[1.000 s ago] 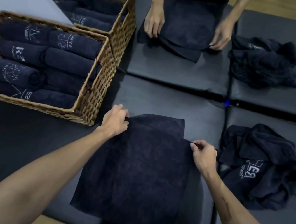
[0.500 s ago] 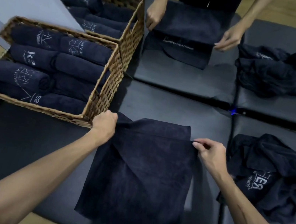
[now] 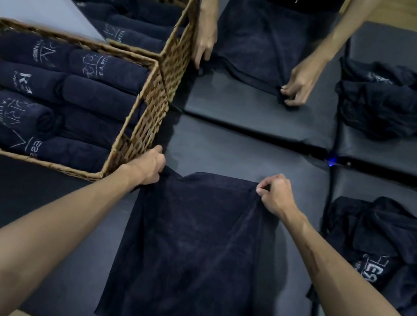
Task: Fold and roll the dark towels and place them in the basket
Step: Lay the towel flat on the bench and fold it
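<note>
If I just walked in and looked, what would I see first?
First, two hands, the left hand and the right hand, pinching the far corners of a dark towel spread on the black mat in the middle. Next, at the left, a woven basket packed with rolled towels. Across the mat, another person handles their own towel.

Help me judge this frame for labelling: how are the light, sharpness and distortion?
Head view: dim, even light, no glare; dark towel nearly merges with the black mat; wide-angle bending skews the basket; both hands fairly sharp; woven logos soft.
</note>
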